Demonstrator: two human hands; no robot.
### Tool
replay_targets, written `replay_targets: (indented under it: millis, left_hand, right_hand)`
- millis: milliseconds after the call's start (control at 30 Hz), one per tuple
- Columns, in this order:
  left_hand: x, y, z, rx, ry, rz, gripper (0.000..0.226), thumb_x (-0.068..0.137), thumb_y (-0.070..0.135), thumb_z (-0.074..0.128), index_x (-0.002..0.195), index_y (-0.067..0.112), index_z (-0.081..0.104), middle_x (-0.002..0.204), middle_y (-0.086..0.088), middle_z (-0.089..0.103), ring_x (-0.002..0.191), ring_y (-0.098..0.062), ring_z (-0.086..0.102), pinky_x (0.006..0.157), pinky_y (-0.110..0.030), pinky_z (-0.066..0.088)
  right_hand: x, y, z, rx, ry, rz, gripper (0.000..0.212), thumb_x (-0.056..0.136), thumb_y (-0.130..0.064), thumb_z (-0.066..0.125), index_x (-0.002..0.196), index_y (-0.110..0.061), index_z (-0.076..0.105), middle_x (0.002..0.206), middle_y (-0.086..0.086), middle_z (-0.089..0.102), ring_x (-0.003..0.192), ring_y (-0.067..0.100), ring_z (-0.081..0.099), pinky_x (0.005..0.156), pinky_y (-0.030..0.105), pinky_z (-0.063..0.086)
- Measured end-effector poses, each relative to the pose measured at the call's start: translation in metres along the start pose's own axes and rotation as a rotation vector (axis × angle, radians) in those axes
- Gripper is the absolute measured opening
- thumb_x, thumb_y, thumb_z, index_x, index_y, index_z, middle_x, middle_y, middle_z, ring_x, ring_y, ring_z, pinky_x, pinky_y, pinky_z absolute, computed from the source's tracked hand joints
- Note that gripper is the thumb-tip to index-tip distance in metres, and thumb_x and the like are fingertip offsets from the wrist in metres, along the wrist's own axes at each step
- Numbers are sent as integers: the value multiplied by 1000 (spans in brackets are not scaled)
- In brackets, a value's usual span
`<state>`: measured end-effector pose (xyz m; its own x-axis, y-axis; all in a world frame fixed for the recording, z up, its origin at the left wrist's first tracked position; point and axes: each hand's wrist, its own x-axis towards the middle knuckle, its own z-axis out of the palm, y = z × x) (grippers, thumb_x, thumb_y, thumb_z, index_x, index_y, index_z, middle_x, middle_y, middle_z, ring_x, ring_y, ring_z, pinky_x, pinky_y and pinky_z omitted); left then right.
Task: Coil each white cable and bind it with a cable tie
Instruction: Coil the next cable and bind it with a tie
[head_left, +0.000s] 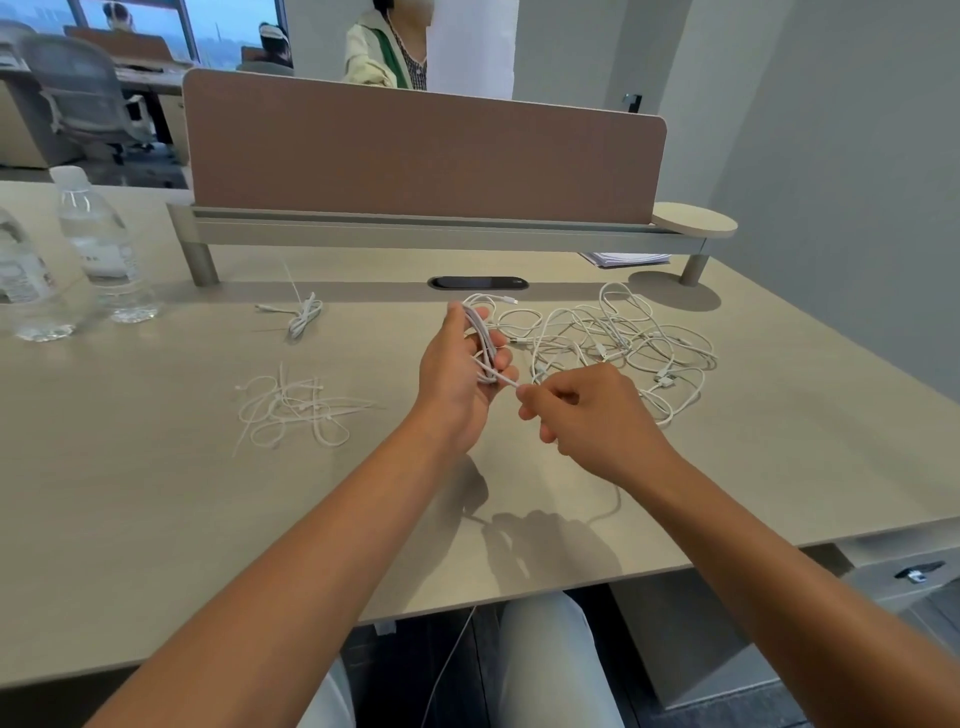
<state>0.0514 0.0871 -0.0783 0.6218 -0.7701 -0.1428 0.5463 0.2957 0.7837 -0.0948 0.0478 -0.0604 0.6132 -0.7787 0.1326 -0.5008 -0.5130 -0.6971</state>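
A person's left hand (457, 374) grips a half-wound white cable (480, 343) while the right hand (582, 410) pinches its free end, one bound coil (304, 317) at ten o'clock, tangled cables (618, 338) at two o'clock, cable ties (296, 408) at nine on the counter (156, 493).

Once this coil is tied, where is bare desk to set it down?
Bare desk lies along the near edge, and between the cable ties and the finished coil. Right of the hands is crowded with loose cables; bottles fill the far left.
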Motion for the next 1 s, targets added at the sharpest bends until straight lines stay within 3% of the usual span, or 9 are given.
replay_targets:
  millis: [167,367,500,600,767,867,1000]
  left_hand:
    - [-2,1,-5,-15,-16,9,40,110,43,42,128,12,61,78,-8,58,60,-16,49,61,-31,46]
    - [-3,4,-7,-42,-41,36,37,110,39,47,131,12,59,78,-8,57,60,-15,48,58,-30,45]
    - [-7,3,-6,13,-88,63,37,111,42,41,128,14,60,76,-6,58,61,-15,48,61,-31,44]
    - [-8,0,-5,82,-102,83,38,111,43,38,125,16,61,74,-4,59,65,-16,53,69,-34,49]
    - [-8,0,0,138,-91,97,38,112,39,36,129,14,59,78,-7,56,81,-23,67,89,-39,62]
    - [-6,3,-1,147,-82,93,36,112,38,38,130,13,59,79,-9,56,81,-23,69,91,-42,62]
    - [-5,3,-2,164,-69,96,34,112,39,40,127,17,60,82,-9,59,81,-22,70,86,-38,63]
  right_hand:
    - [0,-9,-11,52,-161,103,25,95,-29,61,84,-27,83,69,-4,75,55,5,65,59,22,44]
    - [-2,-12,-7,54,-192,115,19,92,-31,72,82,-21,83,68,-3,75,49,5,61,55,21,47]
    - [2,-13,-11,-85,-106,114,27,92,-34,74,73,-15,79,62,-4,74,48,8,65,52,22,51]
    - [8,-13,-14,-254,-23,55,33,88,-38,76,62,-20,76,56,-7,71,54,11,68,65,32,59]
    - [13,-21,-16,-420,52,-12,26,86,-39,79,65,-24,74,62,-7,70,67,13,66,62,27,52]
    - [12,-25,-17,-429,46,-41,24,87,-40,79,69,-25,73,64,-8,67,66,12,62,56,23,38]
    - [9,-24,-17,-415,11,-76,23,86,-42,79,69,-27,74,66,-9,68,68,11,61,56,24,35]
